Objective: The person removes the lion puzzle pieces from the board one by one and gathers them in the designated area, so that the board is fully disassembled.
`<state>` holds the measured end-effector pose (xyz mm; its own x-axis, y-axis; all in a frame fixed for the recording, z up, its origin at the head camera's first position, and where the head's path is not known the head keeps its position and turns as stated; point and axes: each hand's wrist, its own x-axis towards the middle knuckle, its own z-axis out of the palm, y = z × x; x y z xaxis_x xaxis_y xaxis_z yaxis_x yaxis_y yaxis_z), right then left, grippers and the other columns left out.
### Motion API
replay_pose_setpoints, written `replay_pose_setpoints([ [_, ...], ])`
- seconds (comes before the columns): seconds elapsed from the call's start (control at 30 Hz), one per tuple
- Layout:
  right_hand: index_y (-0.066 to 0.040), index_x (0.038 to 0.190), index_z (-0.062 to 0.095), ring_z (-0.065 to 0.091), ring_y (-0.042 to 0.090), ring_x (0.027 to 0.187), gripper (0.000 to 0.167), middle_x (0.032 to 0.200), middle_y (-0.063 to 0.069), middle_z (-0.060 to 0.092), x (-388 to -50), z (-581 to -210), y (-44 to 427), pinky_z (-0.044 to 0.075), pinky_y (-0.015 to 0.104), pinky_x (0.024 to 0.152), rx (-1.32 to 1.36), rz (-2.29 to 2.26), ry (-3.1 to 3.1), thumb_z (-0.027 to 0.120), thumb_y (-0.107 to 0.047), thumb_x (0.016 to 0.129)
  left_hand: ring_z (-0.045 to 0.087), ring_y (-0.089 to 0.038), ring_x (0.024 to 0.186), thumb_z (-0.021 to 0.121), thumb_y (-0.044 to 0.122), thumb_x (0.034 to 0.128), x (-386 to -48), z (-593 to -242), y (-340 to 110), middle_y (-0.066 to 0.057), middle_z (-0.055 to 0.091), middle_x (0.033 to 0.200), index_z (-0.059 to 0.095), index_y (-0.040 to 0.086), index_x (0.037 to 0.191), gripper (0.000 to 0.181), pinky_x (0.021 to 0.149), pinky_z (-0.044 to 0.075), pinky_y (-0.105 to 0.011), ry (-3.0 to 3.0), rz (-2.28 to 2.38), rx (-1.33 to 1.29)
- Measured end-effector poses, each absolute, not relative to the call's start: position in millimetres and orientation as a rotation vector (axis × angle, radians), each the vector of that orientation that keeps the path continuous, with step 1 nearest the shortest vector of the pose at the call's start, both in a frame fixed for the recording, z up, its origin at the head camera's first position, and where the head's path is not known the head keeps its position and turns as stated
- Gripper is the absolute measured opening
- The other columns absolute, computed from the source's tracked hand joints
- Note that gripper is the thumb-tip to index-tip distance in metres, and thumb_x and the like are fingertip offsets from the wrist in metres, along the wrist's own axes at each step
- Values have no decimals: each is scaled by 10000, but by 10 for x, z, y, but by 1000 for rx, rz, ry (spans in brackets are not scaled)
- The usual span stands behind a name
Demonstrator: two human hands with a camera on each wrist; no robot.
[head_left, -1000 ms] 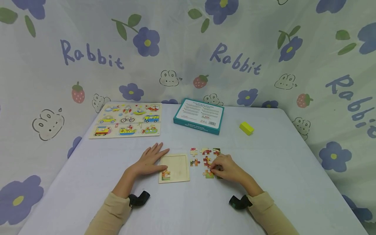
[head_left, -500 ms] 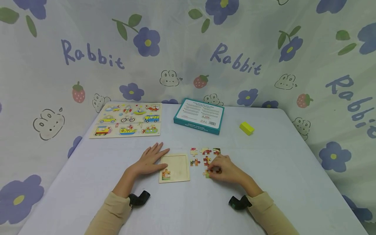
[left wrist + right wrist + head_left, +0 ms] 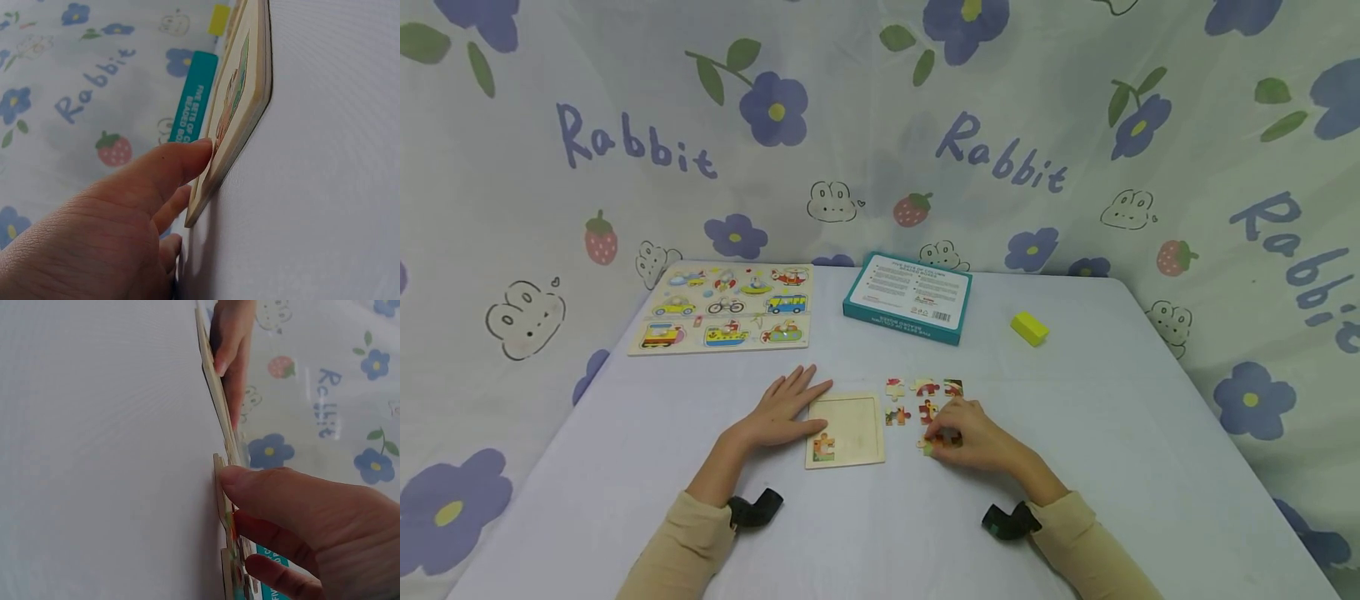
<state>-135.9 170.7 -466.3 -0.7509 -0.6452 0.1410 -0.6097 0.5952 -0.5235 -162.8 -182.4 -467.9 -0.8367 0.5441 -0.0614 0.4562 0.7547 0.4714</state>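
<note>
In the head view, my left hand lies spread at the left of a square wooden puzzle tray. Its thumb rests on the tray's surface near the left rim, clearer in the left wrist view. One puzzle piece sits in the tray's lower left corner. To the right, my right hand pinches a green-and-orange puzzle piece in the bottom row with thumb and index finger. The right wrist view shows the thumb on that piece's edge. The hand partly hides the pieces under it.
Several loose puzzle pieces lie in rows between tray and right hand. Behind stand a teal box and a vehicle picture board. A yellow block lies at the right. A printed curtain hangs behind the table.
My right hand has shifted slightly left and toward me, its fingertips now covering much of the bottom-row piece. The left hand and tray have stayed put.
</note>
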Motion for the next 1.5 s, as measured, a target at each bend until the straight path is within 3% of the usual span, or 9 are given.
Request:
replay_pose_setpoints([
  [0.73,-217,892,680,437,52,911,139,844,-154,583,-1345,-4618,1700,353,328,762,-1095,-907,2768,741,-237,769,45,-362,1375,484,381,932,-1634,-4656,-1826,-178,132,1506,338,144,1429,569,1068,29,-538,2754,690,810],
  [0.83,-181,924,678,464,63,939,137,898,-133,598,-1338,-4591,1683,404,346,826,-1115,-933,2773,718,-202,794,51,-369,1372,472,354,943,-1637,-4666,-1835,-183,140,1503,345,140,1425,542,1065,32,-546,2765,690,812],
  [1.03,-134,984,667,476,96,1006,158,1070,-53,547,-1337,-4550,1647,461,284,819,-1173,-968,2791,684,-160,829,53,-365,1373,431,267,970,-1642,-4679,-1844,-179,143,1503,353,144,1422,475,1065,27,-544,2781,694,802],
  [1.33,-92,1004,649,406,195,1121,190,1147,65,532,-1342,-4511,1564,423,364,907,-1265,-957,2800,680,-97,816,66,-379,1368,423,212,973,-1641,-4678,-1831,-190,158,1496,367,137,1414,451,1060,40,-556,2794,715,810],
  [1.5,-101,1062,628,398,183,1159,262,1201,80,511,-1332,-4499,1501,429,353,909,-1320,-918,2790,699,-127,811,72,-387,1365,415,221,974,-1637,-4709,-1831,-198,161,1494,364,129,1415,453,1056,45,-561,2802,694,816],
])
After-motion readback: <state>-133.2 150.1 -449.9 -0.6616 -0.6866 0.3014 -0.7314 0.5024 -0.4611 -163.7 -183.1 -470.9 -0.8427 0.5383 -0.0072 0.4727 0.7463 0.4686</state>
